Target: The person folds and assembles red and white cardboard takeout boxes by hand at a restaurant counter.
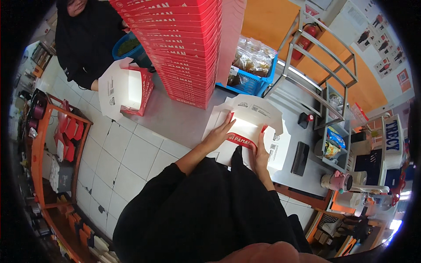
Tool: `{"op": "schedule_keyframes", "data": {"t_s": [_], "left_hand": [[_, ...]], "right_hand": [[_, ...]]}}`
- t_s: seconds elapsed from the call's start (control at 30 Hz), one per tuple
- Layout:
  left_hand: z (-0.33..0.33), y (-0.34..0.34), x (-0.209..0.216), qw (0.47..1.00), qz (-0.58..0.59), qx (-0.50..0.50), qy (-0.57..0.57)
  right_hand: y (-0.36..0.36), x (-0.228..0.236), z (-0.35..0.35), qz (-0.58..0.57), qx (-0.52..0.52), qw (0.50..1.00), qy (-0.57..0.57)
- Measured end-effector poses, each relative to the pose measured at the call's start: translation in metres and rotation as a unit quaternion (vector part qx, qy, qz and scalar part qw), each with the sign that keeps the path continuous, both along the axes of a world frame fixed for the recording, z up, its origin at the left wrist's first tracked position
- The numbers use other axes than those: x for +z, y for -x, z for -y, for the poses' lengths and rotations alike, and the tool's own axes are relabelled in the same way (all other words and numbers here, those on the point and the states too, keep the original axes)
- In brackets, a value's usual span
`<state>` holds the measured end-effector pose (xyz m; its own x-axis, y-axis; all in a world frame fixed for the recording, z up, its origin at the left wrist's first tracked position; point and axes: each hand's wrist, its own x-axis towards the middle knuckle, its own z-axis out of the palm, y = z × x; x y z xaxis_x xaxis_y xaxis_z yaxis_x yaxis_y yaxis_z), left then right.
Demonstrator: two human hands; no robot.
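A part-folded cardboard food box (239,139) lies in front of me on the steel table, white inside with a red outer front panel. Its white lid flap (258,108) stands up on the far side. My left hand (219,133) grips the box's left wall, fingers stretched along it and fingertips at the far left corner. On the right side, my right hand (261,153) holds the other wall, fingers pointing up at its corner. More flat white cardboard (280,151) lies beneath and around the box.
A tall stack of red boxes (186,57) rises on the table (175,122), left of centre. An open box (138,90) stands left of it, near a person in black (85,44). Blue basket (252,83), phone (300,158), stamp (305,119) and metal rack (313,65) are rightward.
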<state>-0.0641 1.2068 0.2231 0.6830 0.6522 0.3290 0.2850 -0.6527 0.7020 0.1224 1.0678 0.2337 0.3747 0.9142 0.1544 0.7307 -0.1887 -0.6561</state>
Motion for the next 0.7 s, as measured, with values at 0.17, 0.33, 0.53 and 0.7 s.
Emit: {"op": "schedule_keyframes", "data": {"t_s": [0.17,0.33,0.53,0.7], "left_hand": [[0.000,0.000,-0.006,1.000,-0.018,0.001,0.004],[0.010,0.019,0.035,0.993,-0.063,0.010,-0.100],[0.041,0.066,0.006,0.959,-0.065,0.088,-0.261],[0.050,0.147,0.023,0.898,-0.062,0.317,-0.298]], "right_hand": [[-0.001,-0.022,-0.001,0.029,0.004,0.989,-0.143],[-0.005,-0.022,0.023,-0.101,0.006,0.989,-0.107],[0.025,0.035,0.024,0.017,0.109,0.974,-0.198],[0.035,0.043,0.013,-0.073,0.070,0.975,-0.199]]}}
